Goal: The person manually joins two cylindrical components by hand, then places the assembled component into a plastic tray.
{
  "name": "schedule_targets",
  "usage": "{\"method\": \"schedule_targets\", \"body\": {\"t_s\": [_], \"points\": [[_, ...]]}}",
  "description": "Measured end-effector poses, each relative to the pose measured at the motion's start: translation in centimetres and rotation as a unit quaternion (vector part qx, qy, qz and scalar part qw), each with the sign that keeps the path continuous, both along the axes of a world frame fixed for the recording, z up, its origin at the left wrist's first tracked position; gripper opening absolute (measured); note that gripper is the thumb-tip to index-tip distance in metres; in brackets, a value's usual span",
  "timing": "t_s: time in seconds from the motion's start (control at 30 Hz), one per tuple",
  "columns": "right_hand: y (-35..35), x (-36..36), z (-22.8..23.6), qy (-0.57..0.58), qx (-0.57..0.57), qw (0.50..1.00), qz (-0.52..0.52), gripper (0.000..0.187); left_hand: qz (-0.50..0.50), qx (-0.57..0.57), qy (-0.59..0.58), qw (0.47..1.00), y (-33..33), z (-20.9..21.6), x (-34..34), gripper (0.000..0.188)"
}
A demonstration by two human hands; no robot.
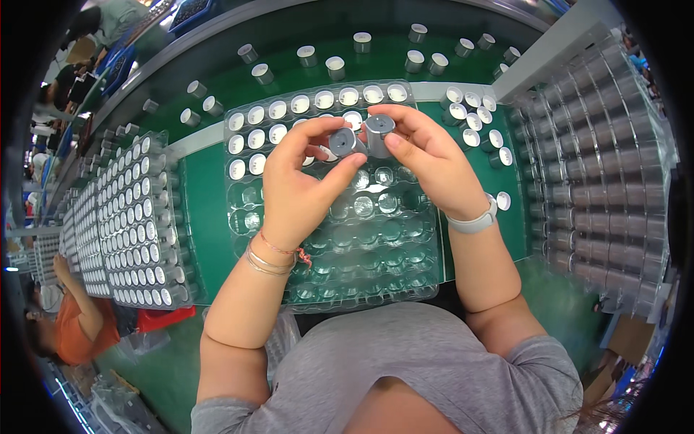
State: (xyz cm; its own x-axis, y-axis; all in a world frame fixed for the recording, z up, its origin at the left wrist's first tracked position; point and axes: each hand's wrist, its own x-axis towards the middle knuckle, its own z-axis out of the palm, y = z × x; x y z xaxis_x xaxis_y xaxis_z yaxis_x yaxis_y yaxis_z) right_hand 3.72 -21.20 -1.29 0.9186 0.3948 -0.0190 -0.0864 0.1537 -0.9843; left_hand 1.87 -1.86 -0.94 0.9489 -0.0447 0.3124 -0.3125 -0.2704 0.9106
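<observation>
My left hand (300, 177) is closed on a short grey cylinder (343, 142), pinched between thumb and fingers with its grey end tilted up. Beside it, my right hand (432, 163) grips a second grey cylinder (379, 127) the same way. The two cylinders are close together, above a clear plastic tray (332, 257) with round pockets. White-topped cylinders fill the tray's far row and part of the rows behind my hands. Its nearer pockets hold nothing. My hands hide some of the middle pockets.
Loose white-topped cylinders (335, 68) stand on the green belt beyond the tray, and a cluster (471, 119) sits at the right. Filled trays (134, 224) are stacked at left. Tall stacked clear trays (589, 166) rise at right. A person in orange (83, 329) is far left.
</observation>
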Motion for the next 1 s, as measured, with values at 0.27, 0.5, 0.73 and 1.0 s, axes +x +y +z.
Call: {"method": "schedule_targets", "body": {"t_s": [0.27,0.5,0.73,1.0], "points": [[0.08,0.15,-0.19,0.0,-0.013,1.0,0.004,0.039,-0.012,-0.031,0.021,0.999,0.29,-0.07,0.02,0.039],[0.09,0.19,-0.27,0.006,-0.003,1.0,0.009,0.04,-0.03,-0.112,0.076,0.99,0.0,0.41,-0.18,0.04],[0.35,0.11,0.3,0.014,0.057,0.997,-0.045,0.04,-0.042,-0.181,0.11,0.976,-0.16,0.55,-0.07,0.047],[-0.44,0.29,0.19,-0.145,-0.158,0.971,-0.106,0.035,-0.057,-0.267,0.151,0.95,0.5,0.48,0.53,0.044]]}}
